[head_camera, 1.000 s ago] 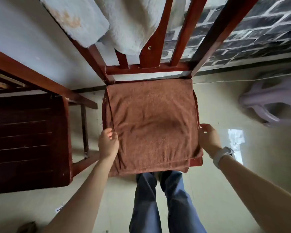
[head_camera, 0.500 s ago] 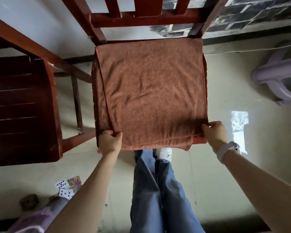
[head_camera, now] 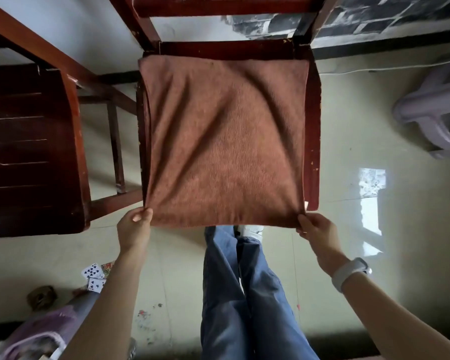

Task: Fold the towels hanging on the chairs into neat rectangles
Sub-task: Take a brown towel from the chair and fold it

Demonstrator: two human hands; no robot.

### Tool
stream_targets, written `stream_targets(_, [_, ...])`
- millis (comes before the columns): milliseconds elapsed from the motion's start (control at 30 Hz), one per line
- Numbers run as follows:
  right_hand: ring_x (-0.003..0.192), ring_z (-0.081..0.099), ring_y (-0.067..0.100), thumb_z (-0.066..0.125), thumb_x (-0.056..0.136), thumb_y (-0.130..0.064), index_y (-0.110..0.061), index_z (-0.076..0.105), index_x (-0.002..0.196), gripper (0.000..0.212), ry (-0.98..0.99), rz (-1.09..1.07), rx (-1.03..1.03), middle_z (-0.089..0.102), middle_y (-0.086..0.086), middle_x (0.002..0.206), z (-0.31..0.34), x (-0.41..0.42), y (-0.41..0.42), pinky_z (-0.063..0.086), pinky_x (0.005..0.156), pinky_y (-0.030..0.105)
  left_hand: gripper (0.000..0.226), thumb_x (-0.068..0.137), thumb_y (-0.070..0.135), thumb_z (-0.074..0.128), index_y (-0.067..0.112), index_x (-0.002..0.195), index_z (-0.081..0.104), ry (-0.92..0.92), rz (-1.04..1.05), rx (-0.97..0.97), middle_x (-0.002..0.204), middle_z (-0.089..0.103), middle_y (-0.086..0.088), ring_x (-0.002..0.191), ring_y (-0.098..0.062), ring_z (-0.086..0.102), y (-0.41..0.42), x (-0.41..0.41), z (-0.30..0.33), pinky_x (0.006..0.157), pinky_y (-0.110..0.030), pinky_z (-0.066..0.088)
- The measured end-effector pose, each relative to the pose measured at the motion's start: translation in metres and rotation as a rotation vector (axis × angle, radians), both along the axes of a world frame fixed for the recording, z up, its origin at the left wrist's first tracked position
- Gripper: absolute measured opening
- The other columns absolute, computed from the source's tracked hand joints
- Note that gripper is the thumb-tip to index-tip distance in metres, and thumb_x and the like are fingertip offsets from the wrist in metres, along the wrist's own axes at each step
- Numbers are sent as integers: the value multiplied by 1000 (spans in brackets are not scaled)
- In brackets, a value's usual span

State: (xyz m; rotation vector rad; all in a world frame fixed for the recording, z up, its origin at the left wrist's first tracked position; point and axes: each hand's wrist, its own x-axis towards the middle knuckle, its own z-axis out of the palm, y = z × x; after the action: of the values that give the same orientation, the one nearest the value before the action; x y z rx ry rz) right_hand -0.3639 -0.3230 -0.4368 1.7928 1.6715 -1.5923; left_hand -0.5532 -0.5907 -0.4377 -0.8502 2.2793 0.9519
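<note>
Head view: towel [head_camera: 224,141] flat on chair seat [head_camera: 312,131], near corners pinched by left hand [head_camera: 134,227] and right hand [head_camera: 316,231]. Probably best lifting both corners level, carrying evenly to far edge, matching corners, then smoothing creases

Towel [head_camera: 224,141] on chair seat [head_camera: 312,141]; 2nd chair [head_camera: 31,152] left, stool [head_camera: 434,110] right.

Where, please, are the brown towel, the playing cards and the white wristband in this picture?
brown towel [head_camera: 224,141], head view, middle of the cloth on the chair seat.
playing cards [head_camera: 92,271], head view, face of the upper card on the floor.
white wristband [head_camera: 350,274], head view, strap on the right wrist.
</note>
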Motion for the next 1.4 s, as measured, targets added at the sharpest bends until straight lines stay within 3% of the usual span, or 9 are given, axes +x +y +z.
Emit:
stream_targets(133, [81,54,26,56,86,-8,-12,59,81,7,-63,30,-109,59,8,76,-26,8,-10,48,87,49,13,90,12,56,1,88,60,-37,-37,9,88,57,-10,89,-21,51,0,8,-13,79,-31,42])
stream_targets(300, [88,54,22,57,83,-8,-16,61,73,13,-16,-38,-162,62,7,82,-29,-3,-12,45,92,44,5,89,6,55,8,94,56,-61,63,228,95,59,-6,102,-19,51,-12,7,-14,88,-32,43])
stream_targets(433, [85,49,22,55,82,-5,-5,59,73,10,-26,-111,-173,55,11,84,-37,-2,-13,38,101,58,7,91,5,52,11,86,52,-117,107,304,98,58,-8,103,-23,53,-18,7,-14,95,-37,41])
stream_targets(533, [81,51,23,54,84,-7,7,59,77,16,-5,-67,-103,55,12,77,-36,0,-15,42,97,59,15,91,7,53,13,78,52,-83,59,291,82,56,-4,87,-22,57,-21,7,-15,89,-36,45])
stream_targets(767, [72,60,24,55,90,-18,-12,61,76,17,63,-75,27,61,8,69,2,5,-14,51,85,44,16,91,13,55,-3,90,58,144,-15,187,77,56,-6,79,-20,58,-23,10,6,60,-8,52])
stream_targets(1067, [61,54,19,55,90,-28,-5,56,69,31,201,-179,24,52,9,68,90,-26,23,53,68,22,37,92,31,51,12,60,51,293,-47,108,53,52,-6,37,0,53,2,-13,84,56,-27,43])
stream_targets(1200, [61,52,20,54,91,-29,-7,55,66,33,226,-147,74,51,8,65,117,-39,35,50,68,28,37,92,29,52,8,61,51,268,81,84,35,49,1,26,-4,45,18,-30,111,42,-22,42])
stream_targets(1300, [62,50,21,53,91,-28,-6,53,66,33,208,-160,66,49,10,66,123,-39,38,48,66,28,30,90,27,56,9,68,47,101,355,289,43,55,-6,38,-7,51,31,-36,123,46,-21,48])
stream_targets(1400, [61,47,19,52,92,-25,-5,50,66,33,206,-231,12,44,8,65,124,-34,39,49,59,22,22,87,27,60,6,84,52,-39,308,413,73,59,-13,69,-19,57,28,-34,122,68,-32,53])
